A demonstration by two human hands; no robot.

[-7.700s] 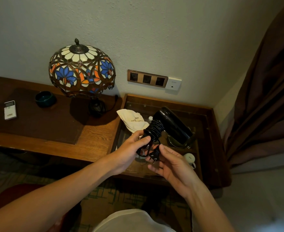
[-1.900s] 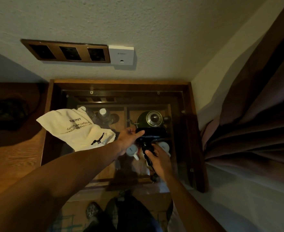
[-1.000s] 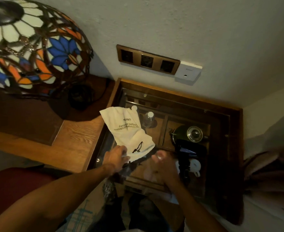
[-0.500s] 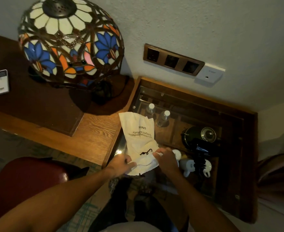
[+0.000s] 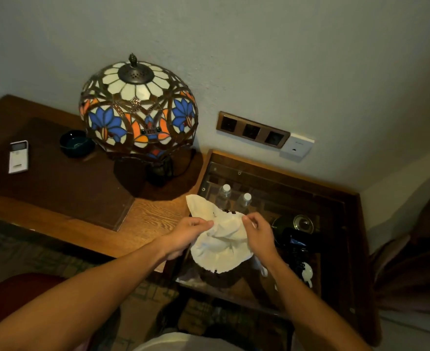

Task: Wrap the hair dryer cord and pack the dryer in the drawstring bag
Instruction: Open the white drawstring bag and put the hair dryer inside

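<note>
My left hand [image 5: 183, 234] and right hand [image 5: 258, 230] pinch the limp, light drawstring bag [image 5: 220, 239] at its mouth; the heavier, rigid hair dryer [image 5: 293, 240] lies just right of the bag.

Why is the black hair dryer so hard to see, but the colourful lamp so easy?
Head view: the stained-glass dome lamp sits in brighter light on the left; the black hair dryer lies in the dim right side on dark, reflective glass, so its outline melts into shadow. The cream drawstring bag, between the left hand and right hand, stands out.
</note>
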